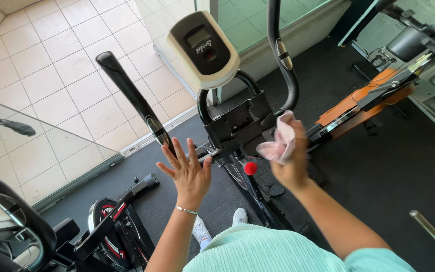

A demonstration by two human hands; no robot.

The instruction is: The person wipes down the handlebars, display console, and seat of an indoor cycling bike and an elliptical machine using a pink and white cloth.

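Pink cloth at elliptical trainer, both hands raised.

Left hand (190, 174) open, fingers spread, just beside lower end of left handlebar (134, 98), bar running up and away to the left. Right hand (290, 163) closed on pink cloth (280, 141), nearer the right handlebar (283, 55), directly above and near upright. Red knob (250, 168) between hands. Beyond, cream console (203, 49) with dark oval display panel.

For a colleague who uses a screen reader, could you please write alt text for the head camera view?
Seen from above, a person's right hand holds a pink cloth at the right handlebar of an exercise machine, while the left hand is spread open beside the left handlebar. The machine's console sits above, on a dark floor mat next to pale tiles.
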